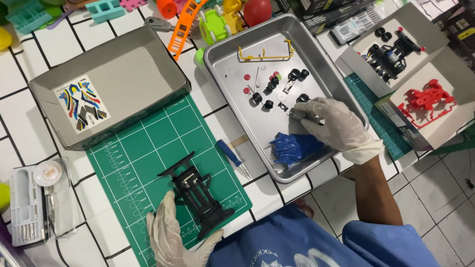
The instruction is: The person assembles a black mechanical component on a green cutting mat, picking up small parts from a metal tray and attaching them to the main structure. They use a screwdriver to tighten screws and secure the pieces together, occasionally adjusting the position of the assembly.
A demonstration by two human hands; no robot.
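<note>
White-gloved hands work apart: the left hand (170,237), at seven o'clock, pinches the black toy-car chassis (197,193) against the green cutting mat (148,148). The right hand (336,126), reaching to three o'clock, curls its fingertips around a small grey motor (298,114) in the metal tray (341,89). Part-picking, I'd judge; seating it calls for a careful lift clear of the loose black wheels (262,99).

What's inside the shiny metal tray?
In the metal tray: small black wheels, a yellow frame piece, red bits and a blue car body. The gloved right hand covers whatever lies beneath it.
</note>
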